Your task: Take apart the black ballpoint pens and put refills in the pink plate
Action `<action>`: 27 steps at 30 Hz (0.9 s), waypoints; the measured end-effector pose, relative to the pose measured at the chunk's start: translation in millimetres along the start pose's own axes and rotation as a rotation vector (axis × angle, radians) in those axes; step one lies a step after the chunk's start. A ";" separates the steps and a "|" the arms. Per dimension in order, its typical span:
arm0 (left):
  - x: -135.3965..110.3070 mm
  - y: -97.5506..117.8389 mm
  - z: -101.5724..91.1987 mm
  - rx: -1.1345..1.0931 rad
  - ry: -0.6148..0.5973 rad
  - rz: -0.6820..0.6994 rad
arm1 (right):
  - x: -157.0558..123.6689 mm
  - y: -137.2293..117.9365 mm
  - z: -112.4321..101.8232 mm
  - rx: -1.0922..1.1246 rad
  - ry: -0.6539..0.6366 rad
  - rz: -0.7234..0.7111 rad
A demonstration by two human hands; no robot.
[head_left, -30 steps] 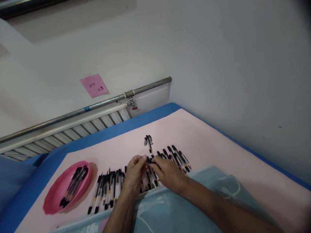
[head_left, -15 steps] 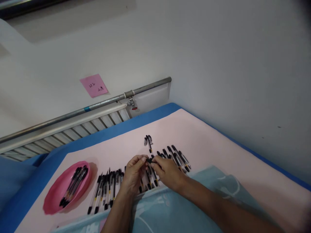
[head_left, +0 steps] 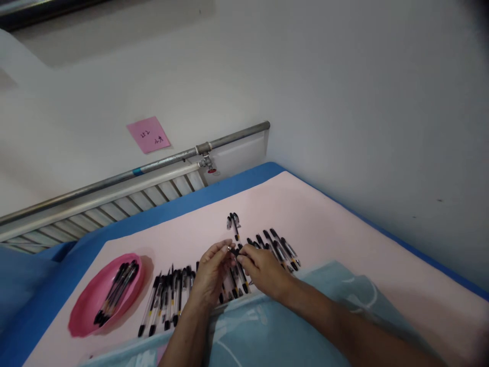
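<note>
My left hand (head_left: 211, 267) and my right hand (head_left: 263, 267) meet over the near part of the pink tabletop. Between their fingertips is a black pen piece (head_left: 235, 252) with a small silvery tip at its left end. My right thumb and fingers pinch its black part, while my left thumb and fingers close around the tip end. The rest of the piece is hidden by the fingers. Clear pens with black ends (head_left: 240, 278) lie below the hands, partly covered. To the left stretches a row of pens and pen parts (head_left: 167, 300).
A pink oval bowl (head_left: 82, 311) at the left holds several pens (head_left: 116, 293). More pens (head_left: 280, 250) lie right of my hands, and a few parts (head_left: 234, 224) sit farther back. Light-blue fabric (head_left: 275, 331) covers the near edge. Walls, a radiator (head_left: 145, 201) and pipe border the table.
The silvery tip of the pen piece now shows at my left fingertips, where earlier only black was visible. My left fingers have opened slightly; both hands stay in the same place.
</note>
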State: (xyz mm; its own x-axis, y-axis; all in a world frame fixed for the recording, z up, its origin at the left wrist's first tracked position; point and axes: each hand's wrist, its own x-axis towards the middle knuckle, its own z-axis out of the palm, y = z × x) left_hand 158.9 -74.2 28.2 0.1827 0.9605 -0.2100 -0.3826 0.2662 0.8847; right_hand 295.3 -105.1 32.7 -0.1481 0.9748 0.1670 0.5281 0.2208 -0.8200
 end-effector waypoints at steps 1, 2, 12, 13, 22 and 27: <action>-0.2 -0.5 0.7 0.001 0.003 -0.013 | 0.1 0.6 0.3 -0.011 0.004 -0.005; -0.2 -1.5 1.0 0.006 0.010 -0.020 | 0.3 1.3 0.7 -0.025 0.004 -0.010; -1.1 0.8 0.7 0.012 -0.039 -0.031 | -0.3 1.3 2.1 0.012 -0.003 -0.027; -1.1 0.3 1.1 0.017 -0.023 -0.044 | -0.8 1.7 2.5 -0.005 -0.004 -0.030; -1.8 -1.7 0.7 0.088 0.039 0.042 | -1.3 -2.9 0.1 0.187 -0.039 0.050; -8.1 4.5 3.3 0.145 0.027 0.146 | -2.8 -15.6 -7.1 0.767 -0.324 0.434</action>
State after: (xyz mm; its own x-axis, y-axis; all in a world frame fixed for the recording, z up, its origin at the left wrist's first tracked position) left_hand 158.7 -81.1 35.2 0.1100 0.9904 -0.0841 -0.2681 0.1111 0.9570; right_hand 293.4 -111.0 48.9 -0.3543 0.8844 -0.3039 -0.0861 -0.3545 -0.9311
